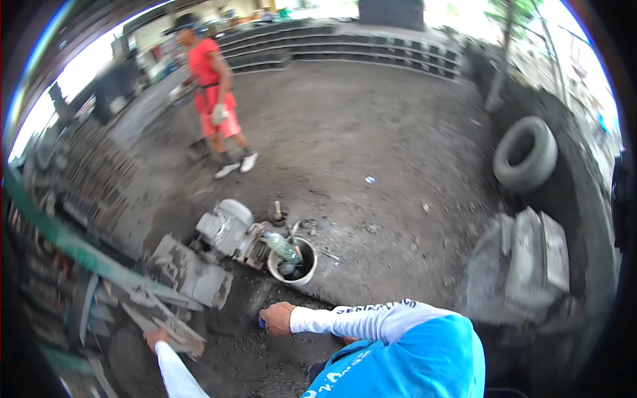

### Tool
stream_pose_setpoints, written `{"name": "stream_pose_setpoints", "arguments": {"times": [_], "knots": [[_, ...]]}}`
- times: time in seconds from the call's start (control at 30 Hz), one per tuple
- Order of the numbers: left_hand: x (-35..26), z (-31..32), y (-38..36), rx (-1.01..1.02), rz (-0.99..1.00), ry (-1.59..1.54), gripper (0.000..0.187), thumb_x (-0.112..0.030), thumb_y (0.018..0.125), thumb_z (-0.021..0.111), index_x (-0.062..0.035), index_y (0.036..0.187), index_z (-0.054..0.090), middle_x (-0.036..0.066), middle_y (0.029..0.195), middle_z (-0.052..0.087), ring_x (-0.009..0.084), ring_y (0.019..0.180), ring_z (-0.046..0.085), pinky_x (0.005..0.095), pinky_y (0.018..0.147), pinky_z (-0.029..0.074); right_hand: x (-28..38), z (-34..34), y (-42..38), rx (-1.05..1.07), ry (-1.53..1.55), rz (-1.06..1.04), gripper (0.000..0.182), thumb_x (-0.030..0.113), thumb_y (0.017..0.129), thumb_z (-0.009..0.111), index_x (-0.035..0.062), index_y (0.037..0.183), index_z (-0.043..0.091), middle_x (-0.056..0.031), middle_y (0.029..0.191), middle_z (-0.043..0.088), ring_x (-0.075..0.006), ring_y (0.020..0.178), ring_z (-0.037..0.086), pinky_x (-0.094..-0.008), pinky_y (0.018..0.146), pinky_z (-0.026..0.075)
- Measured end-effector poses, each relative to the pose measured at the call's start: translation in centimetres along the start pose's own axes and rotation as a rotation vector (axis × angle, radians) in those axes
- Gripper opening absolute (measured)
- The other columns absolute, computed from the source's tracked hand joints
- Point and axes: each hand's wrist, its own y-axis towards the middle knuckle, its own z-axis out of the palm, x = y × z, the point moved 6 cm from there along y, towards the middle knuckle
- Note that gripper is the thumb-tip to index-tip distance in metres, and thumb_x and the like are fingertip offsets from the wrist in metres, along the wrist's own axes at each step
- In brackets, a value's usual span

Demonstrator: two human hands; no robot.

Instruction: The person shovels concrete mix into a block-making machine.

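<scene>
My left hand (pixel 157 338) is at the near edge of a flat, worn wooden board (pixel 179 335), its fingers closed on that edge. My right hand (pixel 277 318) makes a fist in front of my body. A small blue-purple thing (pixel 262 323) pokes out of the fist; most of it is hidden, so its kind does not show. Just beyond this hand stands a whitish bucket (pixel 306 279) with a green plastic bottle (pixel 284 248) leaning in it. A grey electric motor (pixel 229 222) sits left of the bucket, on the dark ground.
A person in red (pixel 211 79) walks at the far left. Stacked dark blocks (pixel 345 50) line the back. On the right are a tyre (pixel 525 154) against a low wall and grey concrete blocks (pixel 531 262). A green beam (pixel 73 249) crosses the left side.
</scene>
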Motion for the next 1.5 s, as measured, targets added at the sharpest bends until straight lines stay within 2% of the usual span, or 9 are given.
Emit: {"name": "stream_pose_setpoints", "arguments": {"times": [0.17, 0.2, 0.67, 0.8, 0.9, 0.97, 1.13, 1.27, 1.5], "knots": [[-0.4, -0.6, -0.8, 0.032, -0.06, -0.161, 0.05, -0.016, 0.081, 0.065, 0.0049, 0.122, 0.044, 0.03, 0.119, 0.06, 0.0444, 0.11, 0.061, 0.0486, 0.091, 0.052, -1.7, -1.6, -2.7, -0.214, -0.147, 0.096, 0.017, 0.014, 0.076, 0.067, 0.0037, 0.088, 0.065, -0.0176, 0.078, 0.069, -0.0359, 0.078, 0.07, -0.045, 0.067, 0.056], [-1.6, -2.2, -2.5, 0.087, -0.058, -0.18, 0.053, -0.013, 0.082, 0.062, 0.0067, 0.127, 0.043, 0.031, 0.123, 0.057, 0.044, 0.114, 0.059, 0.0468, 0.098, 0.049, -2.0, -2.0, -3.1, -0.263, -0.165, 0.125, 0.017, 0.014, 0.074, 0.068, 0.0039, 0.088, 0.064, -0.0173, 0.078, 0.069, -0.0359, 0.078, 0.07, -0.0451, 0.067, 0.056], [-0.3, 3.2, 3.6, 0.146, -0.062, -0.216, 0.052, -0.023, 0.085, 0.066, 0.007, 0.118, 0.039, 0.026, 0.111, 0.064, 0.0367, 0.098, 0.069, 0.0444, 0.078, 0.057, -1.4, 2.1, -11.4, -0.282, -0.127, 0.318, 0.025, 0.016, 0.076, 0.069, 0.0032, 0.095, 0.061, -0.0186, 0.083, 0.068, -0.0382, 0.085, 0.069, -0.0476, 0.073, 0.054], [-0.6, 4.4, 4.8, 0.223, 0.033, 0.038, 0.04, -0.024, 0.09, 0.06, 0.0018, 0.118, 0.048, 0.018, 0.111, 0.066, 0.0315, 0.099, 0.069, 0.0428, 0.075, 0.056, -0.5, 3.9, -13.8, -0.273, -0.085, 0.261, 0.018, 0.014, 0.079, 0.061, 0.0043, 0.094, 0.061, -0.02, 0.078, 0.067, -0.0404, 0.08, 0.067, -0.0497, 0.069, 0.053], [-2.8, 5.1, 3.7, 0.267, 0.49, 0.896, 0.033, -0.024, 0.093, 0.056, -0.0022, 0.118, 0.054, 0.013, 0.112, 0.068, 0.0277, 0.099, 0.069, 0.0415, 0.073, 0.055, 0.1, 5.7, -15.2, -0.191, -0.052, 0.322, 0.02, 0.015, 0.075, 0.064, 0.0071, 0.094, 0.064, -0.0167, 0.083, 0.069, -0.0374, 0.084, 0.068, -0.0471, 0.073, 0.054], [-3.5, 4.9, 2.3, 0.252, 0.714, 1.208, 0.031, -0.025, 0.096, 0.053, -0.0048, 0.119, 0.059, 0.009, 0.113, 0.069, 0.0251, 0.099, 0.069, 0.0407, 0.072, 0.054, 0.4, 6.8, -16.0, -0.193, -0.049, 0.301, 0.019, 0.015, 0.075, 0.064, 0.0071, 0.092, 0.065, -0.0166, 0.082, 0.069, -0.0375, 0.083, 0.068, -0.0472, 0.072, 0.054], [-4.0, 4.1, 1.7, 0.166, 0.665, 1.144, 0.028, -0.026, 0.094, 0.056, -0.0164, 0.116, 0.071, 0.002, 0.117, 0.071, 0.0221, 0.105, 0.069, 0.0428, 0.079, 0.053, 0.1, 9.4, -17.6, -0.199, -0.019, 0.333, 0.016, 0.013, 0.073, 0.062, 0.0053, 0.087, 0.066, -0.0182, 0.079, 0.068, -0.0379, 0.081, 0.069, -0.0483, 0.069, 0.054], [-3.9, 4.4, 1.9, 0.166, 0.693, 1.254, 0.025, -0.026, 0.097, 0.053, -0.0205, 0.113, 0.071, -0.006, 0.108, 0.07, 0.0151, 0.094, 0.067, 0.0375, 0.065, 0.05, 0.8, 10.8, -19.1, -0.173, 0.061, 0.434, 0.017, 0.012, 0.073, 0.061, 0.004, 0.087, 0.066, -0.0195, 0.078, 0.068, -0.0386, 0.08, 0.069, -0.0491, 0.069, 0.054], [-4.3, 4.6, 2.0, 0.217, 0.738, 1.273, 0.027, -0.027, 0.095, 0.054, -0.0185, 0.114, 0.071, -0.005, 0.11, 0.07, 0.0124, 0.093, 0.067, 0.0386, 0.067, 0.052, 1.3, 10.8, -20.3, -0.171, 0.137, 0.429, 0.021, 0.011, 0.073, 0.06, 0.002, 0.091, 0.062, -0.0211, 0.078, 0.067, -0.0407, 0.08, 0.068, -0.0504, 0.069, 0.052]]}}
